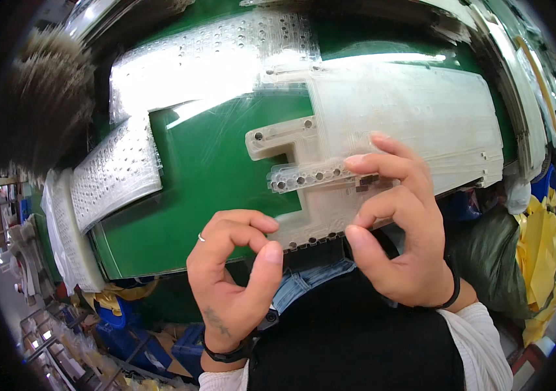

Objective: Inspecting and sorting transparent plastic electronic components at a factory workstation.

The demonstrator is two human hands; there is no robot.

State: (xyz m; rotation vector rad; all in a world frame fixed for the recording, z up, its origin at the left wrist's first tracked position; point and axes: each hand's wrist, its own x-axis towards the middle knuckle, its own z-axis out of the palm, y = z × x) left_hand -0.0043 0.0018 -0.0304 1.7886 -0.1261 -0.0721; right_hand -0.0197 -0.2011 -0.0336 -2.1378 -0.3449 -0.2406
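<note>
My left hand (235,267) is at the near-left corner of a stack of clear plastic sheets (408,111), thumb and forefinger closed together in a pinch. Facing it, my right hand (398,228) is above the stack's near edge. Its thumb and forefinger also meet, while the other fingers curve out over the sheets. Anything thin and clear between either pair of fingertips is too hard to see. The stack has notched tabs on its left side, and round dark holes run along a middle strip (307,177) and the near edge.
The stack lies on a green tabletop (206,156). Shiny perforated clear sheets (206,58) lie behind and to the left. More sheets are piled at the far left (43,104) and right edge (519,85). Yellow material (542,241) and a dark green bag (486,254) are at the right.
</note>
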